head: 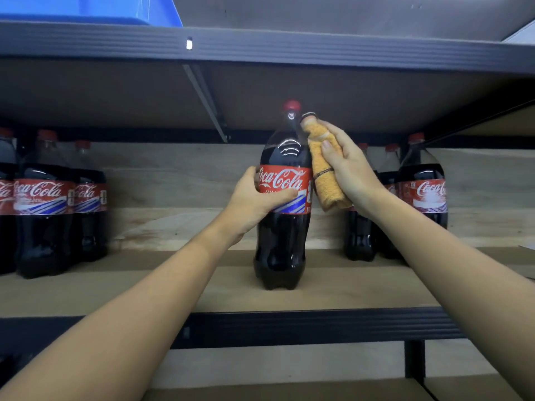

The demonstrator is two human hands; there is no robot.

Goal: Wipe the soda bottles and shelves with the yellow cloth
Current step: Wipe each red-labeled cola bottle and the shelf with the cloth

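— So, from the head view, what is being held?

— The middle bottle [282, 204] is gripped round its red label by the left hand [257, 198], fingers curled about it. It stands upright on the wooden shelf [333, 290], near the front edge. The yellow cloth [325, 169] is clutched in the right hand [347, 166], folded into a long pad and pressed against the bottle's right shoulder, just below the red cap [291, 105].

— How is the bottle judged to handle?

— It is full of dark soda, so it is likely heavy and steady on its base. The plastic is glossy and probably slippery, so the label band, where it is held now, looks the soundest place to grip. The cloth looks soft and limp and is best kept bunched in the fist.

— And the count?

— One bottle is in hand. Three bottles [43, 204] are seen at the left, the outermost cut off by the edge. About three more [422, 195] are made out at the right, partly hidden by the right arm. One cloth is seen. A blue bin [86, 8] sits on the shelf above.
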